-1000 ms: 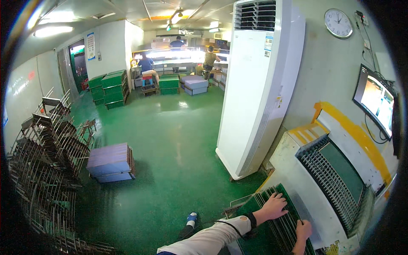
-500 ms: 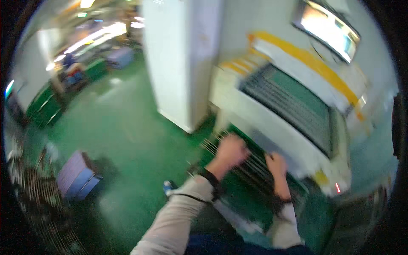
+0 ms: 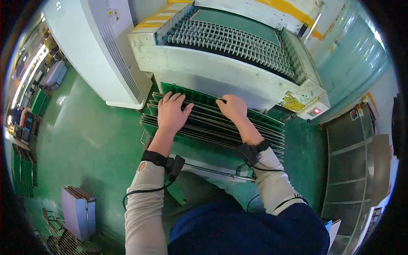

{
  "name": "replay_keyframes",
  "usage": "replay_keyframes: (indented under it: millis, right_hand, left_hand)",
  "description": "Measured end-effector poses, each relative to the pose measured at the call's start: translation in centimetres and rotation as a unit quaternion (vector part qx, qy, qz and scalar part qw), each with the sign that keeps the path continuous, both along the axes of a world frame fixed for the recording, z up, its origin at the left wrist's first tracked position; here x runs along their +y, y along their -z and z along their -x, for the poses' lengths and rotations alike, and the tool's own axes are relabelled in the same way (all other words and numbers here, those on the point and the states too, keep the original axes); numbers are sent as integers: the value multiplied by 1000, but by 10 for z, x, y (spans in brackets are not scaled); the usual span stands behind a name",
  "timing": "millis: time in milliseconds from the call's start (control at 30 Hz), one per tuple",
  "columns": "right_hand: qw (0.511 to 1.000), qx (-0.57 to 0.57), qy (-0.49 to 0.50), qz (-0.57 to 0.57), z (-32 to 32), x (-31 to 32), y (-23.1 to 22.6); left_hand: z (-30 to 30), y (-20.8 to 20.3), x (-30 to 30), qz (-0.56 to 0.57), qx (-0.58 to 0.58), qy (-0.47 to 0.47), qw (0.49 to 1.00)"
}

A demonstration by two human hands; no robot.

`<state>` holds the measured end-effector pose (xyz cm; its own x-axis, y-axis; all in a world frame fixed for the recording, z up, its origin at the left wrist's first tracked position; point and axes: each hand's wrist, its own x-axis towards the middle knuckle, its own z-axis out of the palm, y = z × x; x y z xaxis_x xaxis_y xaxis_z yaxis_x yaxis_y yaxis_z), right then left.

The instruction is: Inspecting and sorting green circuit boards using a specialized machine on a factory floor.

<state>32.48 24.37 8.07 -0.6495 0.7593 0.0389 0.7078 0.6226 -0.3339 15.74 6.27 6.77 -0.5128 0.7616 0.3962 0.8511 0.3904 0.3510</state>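
A wire rack (image 3: pixel 148 123) stands low before me, with several thin green panels (image 3: pixel 199 94) upright between its wires. My left hand (image 3: pixel 172 111) lies over the rack's far left part, fingers spread and thumb apart, touching the top edges there. To its right, my right hand (image 3: pixel 234 109) is curled at the top edge of the rearmost green panel, its fingertips closed near that edge. The underside of the right hand's grip is hidden. Both wrists wear black bands with cables.
Just beyond the rack is a pale machine (image 3: pixel 204 61) with a bed of roller wheels (image 3: pixel 238 42). A tall white cabinet (image 3: pixel 91 46) stands left of it. Purple-grey boxes (image 3: pixel 76 212) sit on the green floor at lower left; a dark framed rack (image 3: pixel 346 170) stands right.
My view has turned right and steadied, so the machine and rack sit more central. My hands have moved farther apart, and the left hand's fingers have spread out.
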Motion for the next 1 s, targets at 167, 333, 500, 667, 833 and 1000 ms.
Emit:
replay_keyframes:
  millis: [167,333,500,667,833,1000]
  right_hand:
    - [1000,12,2,-6,0,1,4]
    - [1000,0,-3,-13,2,0,0]
    - [1000,9,0,-6,2,2,3]
    - [997,-45,-46,28,2,18,3]
    - [997,-12,-75,-23,-3,39,-1]
    - [988,72,-76,-110,-14,41,-88]
  left_hand:
    - [-1,-3,0,9,-2,0,1000]
    - [0,-3,-2,10,-6,2,1000]
    - [0,-3,-4,10,-6,-1,1000]
    - [0,-2,-5,3,-3,2,1000]
    - [-3,-5,-5,9,-16,8,1000]
    - [-1,-4,-7,13,-16,1,1000]
